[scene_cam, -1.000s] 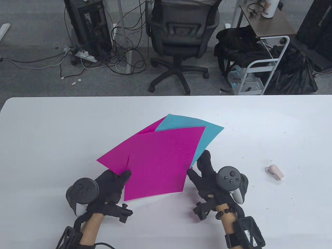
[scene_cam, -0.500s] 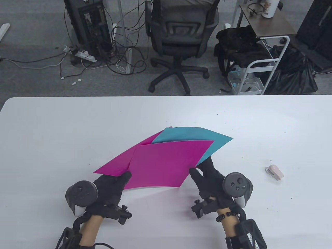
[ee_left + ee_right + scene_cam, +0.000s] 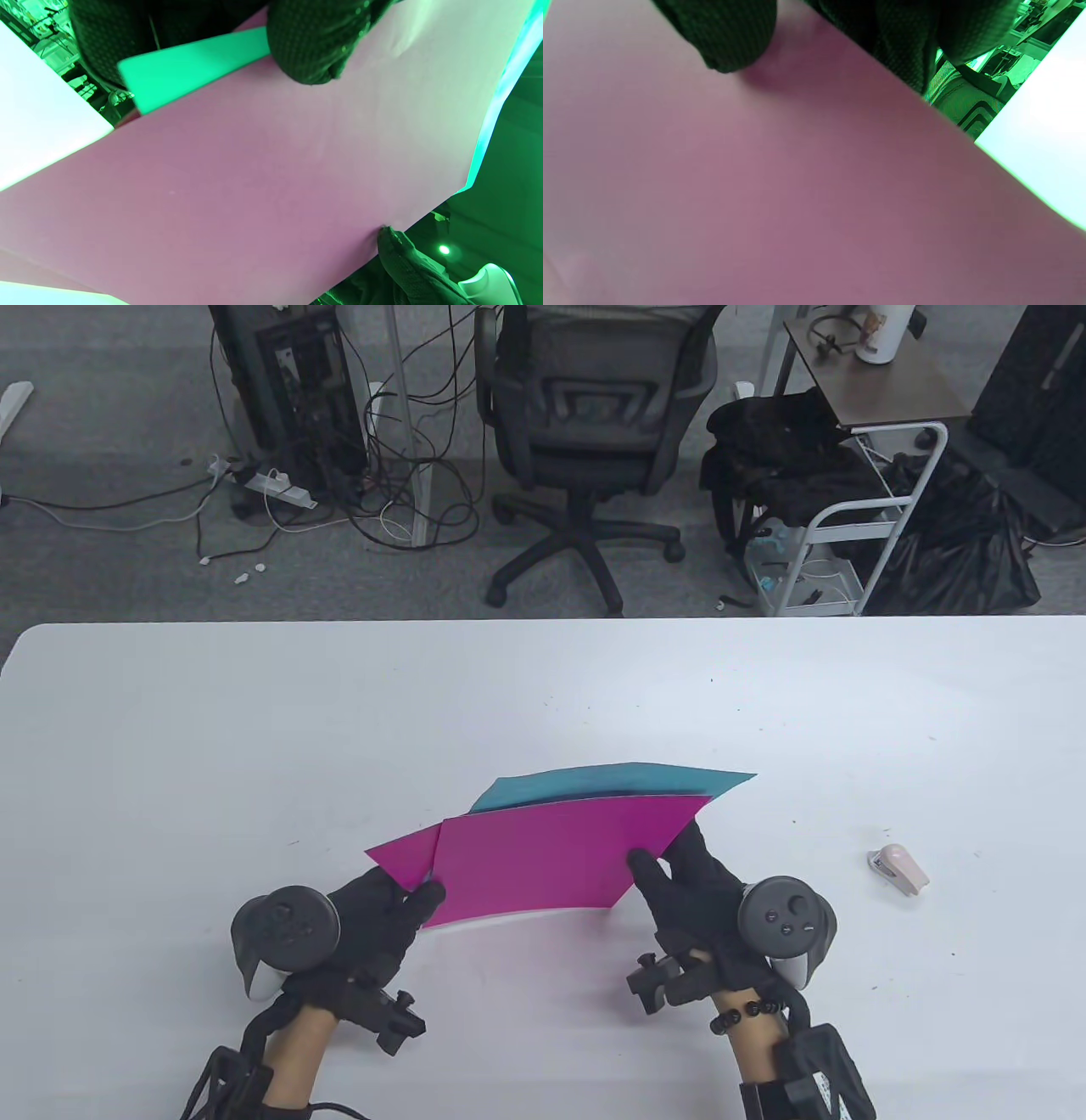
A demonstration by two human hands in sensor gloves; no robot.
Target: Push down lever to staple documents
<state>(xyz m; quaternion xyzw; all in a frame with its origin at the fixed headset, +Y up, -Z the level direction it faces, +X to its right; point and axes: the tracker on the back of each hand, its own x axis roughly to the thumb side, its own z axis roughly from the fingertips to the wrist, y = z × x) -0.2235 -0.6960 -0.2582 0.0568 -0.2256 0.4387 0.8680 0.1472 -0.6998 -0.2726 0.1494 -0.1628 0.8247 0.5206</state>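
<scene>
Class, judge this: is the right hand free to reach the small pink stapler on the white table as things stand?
Probably not yet. The right hand grips the magenta and blue paper sheets, so it is occupied. The small pink stapler lies apart on the white table, with bare tabletop between.

Sheets (image 3: pixel 543 857) between both hands, stapler (image 3: pixel 899 869) apart
</scene>
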